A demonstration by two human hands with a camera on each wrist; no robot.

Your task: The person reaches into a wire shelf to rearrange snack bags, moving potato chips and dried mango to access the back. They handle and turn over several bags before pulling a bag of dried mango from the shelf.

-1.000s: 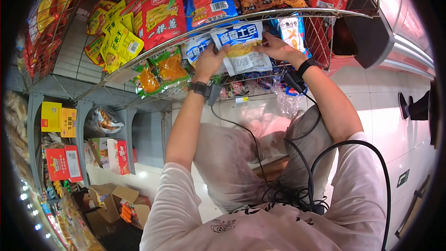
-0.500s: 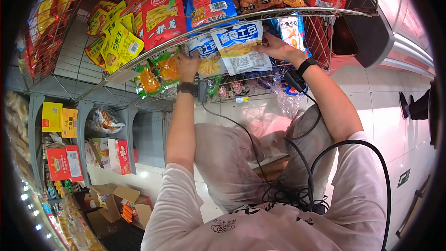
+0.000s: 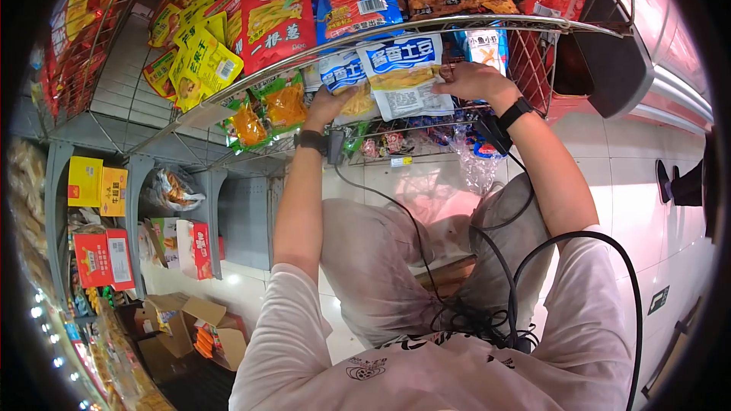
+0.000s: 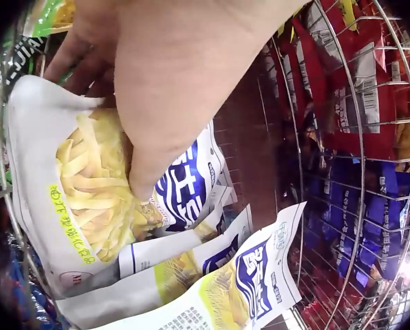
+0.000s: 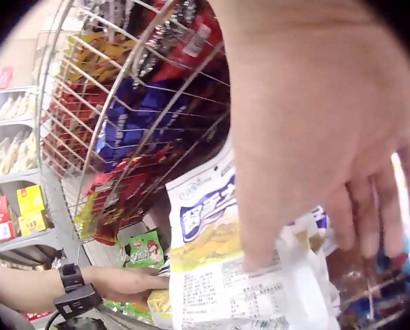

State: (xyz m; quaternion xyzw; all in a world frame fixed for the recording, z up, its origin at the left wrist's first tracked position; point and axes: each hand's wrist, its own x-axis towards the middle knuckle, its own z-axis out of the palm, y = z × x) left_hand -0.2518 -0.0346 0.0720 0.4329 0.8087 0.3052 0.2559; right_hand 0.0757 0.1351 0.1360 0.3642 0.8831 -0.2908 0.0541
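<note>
Two white-and-blue snack bags stand in the lower wire basket, the right bag (image 3: 407, 80) overlapping the left bag (image 3: 346, 80). My left hand (image 3: 327, 106) grips the left bag's side; in the left wrist view the thumb of this hand (image 4: 170, 89) lies on the front and the fingers go behind. My right hand (image 3: 480, 84) holds the right bag's right edge. The right wrist view shows that hand (image 5: 315, 130) with its thumb on the printed front (image 5: 225, 275); its fingers reach past the edge, their tips partly hidden. More such bags (image 4: 253, 282) are stacked beside the left one.
An upper wire shelf (image 3: 335, 42) with red, blue and yellow snack bags runs just above the hands. Green-and-orange packets (image 3: 282, 103) lie left of them, a blue-and-white packet (image 3: 483, 46) right. Cables (image 3: 510, 281) hang over the lap. Someone's foot (image 3: 666, 183) is at far right.
My left hand has let go of the right bag's left edge, moved left and taken the left bag's side. My right hand has stayed at the right bag's edge. The head view has shifted slightly.
</note>
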